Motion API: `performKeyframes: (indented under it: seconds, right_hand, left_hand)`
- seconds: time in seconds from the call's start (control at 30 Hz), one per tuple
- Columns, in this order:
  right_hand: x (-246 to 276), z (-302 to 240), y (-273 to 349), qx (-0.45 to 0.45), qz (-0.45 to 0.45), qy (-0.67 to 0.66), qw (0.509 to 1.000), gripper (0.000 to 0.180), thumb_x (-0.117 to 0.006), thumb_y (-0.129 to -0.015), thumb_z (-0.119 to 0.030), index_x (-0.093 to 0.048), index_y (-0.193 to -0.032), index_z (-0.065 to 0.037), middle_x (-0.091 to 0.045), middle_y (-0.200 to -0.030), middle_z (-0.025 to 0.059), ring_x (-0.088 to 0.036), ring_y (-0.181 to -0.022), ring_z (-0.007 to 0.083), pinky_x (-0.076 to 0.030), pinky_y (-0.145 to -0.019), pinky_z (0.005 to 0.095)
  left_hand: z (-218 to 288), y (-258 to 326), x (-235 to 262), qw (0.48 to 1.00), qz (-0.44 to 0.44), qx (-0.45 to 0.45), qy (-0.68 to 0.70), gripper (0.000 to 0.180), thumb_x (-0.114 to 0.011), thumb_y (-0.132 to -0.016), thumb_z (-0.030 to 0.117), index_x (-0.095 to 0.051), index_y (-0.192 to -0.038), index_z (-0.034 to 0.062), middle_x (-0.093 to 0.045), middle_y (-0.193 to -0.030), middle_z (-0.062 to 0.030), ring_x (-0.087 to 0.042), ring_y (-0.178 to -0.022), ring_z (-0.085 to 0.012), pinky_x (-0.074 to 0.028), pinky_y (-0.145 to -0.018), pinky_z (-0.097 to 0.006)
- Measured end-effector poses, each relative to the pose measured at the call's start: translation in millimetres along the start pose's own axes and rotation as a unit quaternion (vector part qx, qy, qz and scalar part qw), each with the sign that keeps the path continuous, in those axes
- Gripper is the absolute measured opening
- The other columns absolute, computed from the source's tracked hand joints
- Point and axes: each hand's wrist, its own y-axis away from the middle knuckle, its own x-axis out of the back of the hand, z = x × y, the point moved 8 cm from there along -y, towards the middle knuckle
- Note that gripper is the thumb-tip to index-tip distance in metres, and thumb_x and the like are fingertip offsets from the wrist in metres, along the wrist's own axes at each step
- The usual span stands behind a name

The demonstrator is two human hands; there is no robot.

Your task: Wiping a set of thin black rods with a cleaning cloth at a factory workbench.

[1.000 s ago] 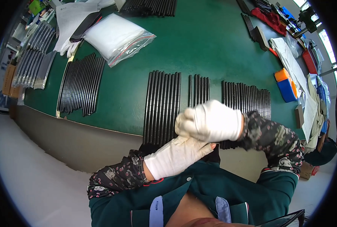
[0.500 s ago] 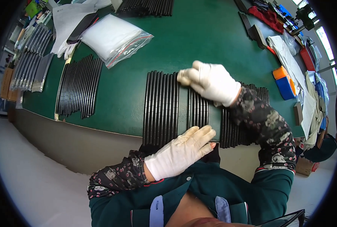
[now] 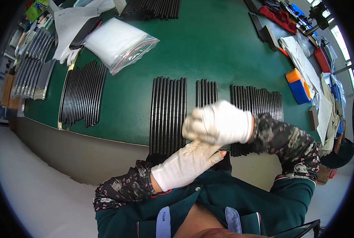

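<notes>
Half a second ago our right hand [image 3: 218, 126] was out on the black rods [image 3: 206, 92]; now it's back, curled loosely over our flat-open left hand [image 3: 187, 162], gripping nothing. Rods stay on the bench [image 3: 224, 47].

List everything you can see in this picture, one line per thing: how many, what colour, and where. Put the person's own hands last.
table: one, green, fills the upper view
black strips: several flat batches, side by side on the table
grey strips: one batch, far left
plastic bag: one, clear with white contents, upper left
spare glove: one, white, beside the bag
box: one, blue and orange, right
papers: white, right edge
left hand: white glove, palm under the right hand
right hand: white glove, blurred, over the left hand's fingertips
</notes>
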Motion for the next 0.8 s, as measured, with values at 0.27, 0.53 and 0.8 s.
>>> performKeyframes:
  seconds: [0.27, 0.53, 0.8]
  right_hand:
    - [59.7, 90.8, -1.4, -0.221, 0.151, 0.214, 0.939, 0.016, -0.061, -0.09, -0.026, -0.065, -0.098, -0.012, -0.062, -0.086, 0.0069, -0.066, -0.073, 0.0272, -0.054, -0.064, 0.0364]
    - [50.7, 29.1, 9.9, -0.133, 0.144, 0.155, 0.968, 0.013, -0.064, -0.086, -0.018, -0.064, -0.097, -0.01, -0.058, -0.075, 0.006, -0.063, -0.063, 0.0241, -0.052, -0.054, 0.0339]
    - [27.7, 67.4, -18.3, -0.148, 0.075, 0.17, 0.971, 0.009, -0.06, -0.085, -0.019, -0.06, -0.094, -0.016, -0.058, -0.08, 0.0053, -0.064, -0.07, 0.0248, -0.053, -0.056, 0.037]
  left_hand:
    - [-0.7, 3.2, -1.4, 1.0, -0.02, 0.015, -0.005, 0.08, -0.08, -0.059, 0.016, -0.048, -0.131, 0.0044, -0.041, -0.14, -0.0144, -0.04, -0.133, -0.0336, -0.037, -0.108, -0.045]
    - [-4.1, 23.5, 2.8, 0.995, -0.003, 0.029, -0.099, 0.068, -0.076, -0.066, 0.02, -0.052, -0.129, 0.0074, -0.044, -0.141, -0.0119, -0.04, -0.134, -0.0294, -0.038, -0.108, -0.047]
    - [1.3, 20.6, 4.5, 0.997, -0.005, -0.007, -0.072, 0.039, -0.054, -0.087, 0.014, -0.055, -0.125, 0.0046, -0.051, -0.136, -0.0129, -0.05, -0.126, -0.0283, -0.041, -0.106, -0.043]
